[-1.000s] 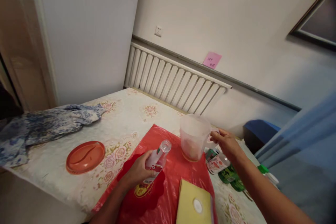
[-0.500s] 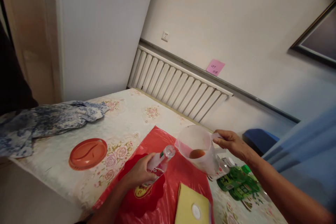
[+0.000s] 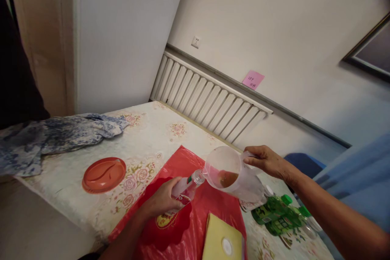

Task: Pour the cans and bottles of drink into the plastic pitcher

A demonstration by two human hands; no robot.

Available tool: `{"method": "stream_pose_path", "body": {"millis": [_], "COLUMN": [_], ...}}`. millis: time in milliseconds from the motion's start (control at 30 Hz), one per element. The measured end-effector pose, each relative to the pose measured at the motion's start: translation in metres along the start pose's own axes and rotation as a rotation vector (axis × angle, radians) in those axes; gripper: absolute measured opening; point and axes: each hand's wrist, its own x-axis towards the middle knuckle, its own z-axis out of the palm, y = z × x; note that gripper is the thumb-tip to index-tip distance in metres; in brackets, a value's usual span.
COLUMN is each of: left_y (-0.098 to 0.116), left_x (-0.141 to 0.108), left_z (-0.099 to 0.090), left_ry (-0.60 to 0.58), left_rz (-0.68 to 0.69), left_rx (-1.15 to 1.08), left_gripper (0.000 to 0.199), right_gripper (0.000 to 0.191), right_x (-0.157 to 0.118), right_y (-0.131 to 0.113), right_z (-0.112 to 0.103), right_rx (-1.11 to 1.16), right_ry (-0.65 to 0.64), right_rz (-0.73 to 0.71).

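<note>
My left hand (image 3: 164, 198) is closed around a clear bottle (image 3: 186, 191) with a red and white label, its uncapped mouth tilted up to the right. In my right hand (image 3: 264, 160) is the handle of a translucent plastic measuring jug (image 3: 240, 178). The jug leans toward the bottle, with brown liquid (image 3: 228, 178) lying on its near side. Its spout is right by the bottle's mouth; whether the two touch I cannot tell. Both are held above a red plastic bag (image 3: 210, 199) on the table.
A yellow notebook (image 3: 222, 239) with a white round cap-like disc (image 3: 227, 246) rests on the bag. Green-labelled bottles (image 3: 278, 215) lie at right. An orange-red lid or dish (image 3: 104, 174) and crumpled blue-white cloth (image 3: 79, 134) are at left on the flowered tablecloth (image 3: 152, 124). A radiator (image 3: 201, 93) stands behind.
My right hand has tipped the jug further toward the bottle, and its spout is closer to the bottle's mouth. The brown liquid has spread toward the spout. The view has shifted slightly.
</note>
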Motion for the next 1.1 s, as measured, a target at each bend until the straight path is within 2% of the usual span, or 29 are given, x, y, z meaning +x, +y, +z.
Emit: {"method": "stream_pose_path", "body": {"millis": [267,633,1100], "left_y": [0.008,-0.007,-0.009], "left_x": [-0.002,0.003,0.003], "left_z": [0.000,0.002,0.002], "left_ry": [0.014,-0.001,-0.015], "left_rz": [-0.017,0.046,0.084], "left_rx": [0.001,0.011,-0.061], "left_gripper": [0.063,0.061,0.056], "right_gripper": [0.040,0.033,0.029], "right_x": [0.007,0.012,0.016], "right_y": [-0.010,-0.022,-0.032], "right_z": [0.001,-0.002,-0.004], "right_rx": [-0.014,-0.025,-0.074], "right_ry": [-0.026,-0.058,-0.103], "right_rz": [0.000,0.012,-0.003]}}
